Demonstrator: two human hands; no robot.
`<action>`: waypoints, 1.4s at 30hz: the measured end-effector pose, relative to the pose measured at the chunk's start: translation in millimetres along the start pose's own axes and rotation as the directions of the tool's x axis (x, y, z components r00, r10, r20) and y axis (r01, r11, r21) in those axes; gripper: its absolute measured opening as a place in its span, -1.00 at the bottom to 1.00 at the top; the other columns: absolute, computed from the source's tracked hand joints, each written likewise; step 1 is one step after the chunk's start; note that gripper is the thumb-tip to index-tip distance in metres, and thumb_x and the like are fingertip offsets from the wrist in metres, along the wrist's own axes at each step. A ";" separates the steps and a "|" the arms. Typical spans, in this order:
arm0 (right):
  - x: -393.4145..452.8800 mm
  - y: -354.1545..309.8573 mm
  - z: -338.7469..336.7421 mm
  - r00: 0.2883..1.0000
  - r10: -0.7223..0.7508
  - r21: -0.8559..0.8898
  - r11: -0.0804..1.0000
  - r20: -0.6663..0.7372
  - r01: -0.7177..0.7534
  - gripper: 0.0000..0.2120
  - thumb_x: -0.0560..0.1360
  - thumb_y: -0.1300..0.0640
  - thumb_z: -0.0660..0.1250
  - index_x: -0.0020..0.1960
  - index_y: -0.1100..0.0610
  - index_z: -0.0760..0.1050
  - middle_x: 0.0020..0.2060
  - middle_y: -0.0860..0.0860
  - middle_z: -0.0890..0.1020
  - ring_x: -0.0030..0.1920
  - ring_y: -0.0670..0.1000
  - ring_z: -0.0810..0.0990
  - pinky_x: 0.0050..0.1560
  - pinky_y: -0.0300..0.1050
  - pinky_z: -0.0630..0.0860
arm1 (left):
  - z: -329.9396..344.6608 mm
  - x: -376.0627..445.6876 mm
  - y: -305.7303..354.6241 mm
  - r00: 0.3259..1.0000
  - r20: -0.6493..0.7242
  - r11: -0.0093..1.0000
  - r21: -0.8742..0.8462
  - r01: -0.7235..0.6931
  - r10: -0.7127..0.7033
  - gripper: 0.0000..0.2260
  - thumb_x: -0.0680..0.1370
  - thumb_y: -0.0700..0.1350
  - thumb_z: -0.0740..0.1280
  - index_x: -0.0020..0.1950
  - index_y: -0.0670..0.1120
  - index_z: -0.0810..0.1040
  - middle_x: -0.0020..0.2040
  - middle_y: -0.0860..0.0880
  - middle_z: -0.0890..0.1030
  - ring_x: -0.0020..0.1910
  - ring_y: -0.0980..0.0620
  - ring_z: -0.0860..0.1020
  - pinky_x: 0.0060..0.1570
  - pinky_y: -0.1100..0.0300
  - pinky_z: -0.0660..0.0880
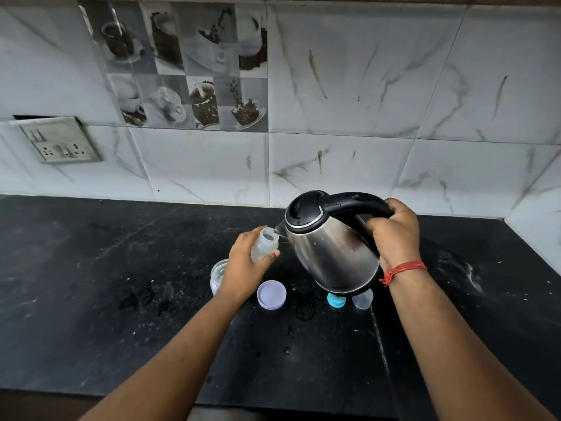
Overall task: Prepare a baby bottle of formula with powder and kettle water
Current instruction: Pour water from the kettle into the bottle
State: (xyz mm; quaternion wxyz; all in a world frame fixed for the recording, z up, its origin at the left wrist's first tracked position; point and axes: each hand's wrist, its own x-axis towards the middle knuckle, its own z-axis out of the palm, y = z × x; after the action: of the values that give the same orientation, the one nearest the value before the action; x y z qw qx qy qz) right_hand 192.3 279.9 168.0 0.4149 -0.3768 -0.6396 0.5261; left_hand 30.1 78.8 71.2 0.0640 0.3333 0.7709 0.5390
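Above the black counter, the left hand curls its fingers and thumb round a clear baby bottle, held tilted with its open mouth toward 3 o'clock. The right hand grips the black handle of a steel kettle, tipped so its spout nearly meets the bottle mouth. A glass jar stands at the left hand's 8 o'clock, a lavender lid at its 5 o'clock. A blue ring and a clear cap sit below the kettle at 6 o'clock.
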 end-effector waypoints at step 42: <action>-5.9 -63.2 14.6 0.897 -0.431 -0.563 0.721 0.093 0.404 -0.73 0.24 0.38 0.24 -0.32 0.02 0.30 -0.43 -0.08 0.40 -0.19 0.14 0.42 -0.03 0.10 0.42 | -5.5 -7.1 6.9 0.998 0.047 0.998 0.057 -0.041 0.039 -0.52 0.50 -0.11 0.54 0.40 -0.01 0.54 0.21 0.08 0.53 0.19 0.14 0.50 0.09 0.59 0.30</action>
State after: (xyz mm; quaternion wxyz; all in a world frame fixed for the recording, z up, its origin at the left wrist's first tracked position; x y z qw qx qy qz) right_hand 178.0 259.0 228.0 0.4054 -0.3408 -0.8255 0.1954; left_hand 36.1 71.7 77.7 0.0612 0.3626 0.7777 0.5099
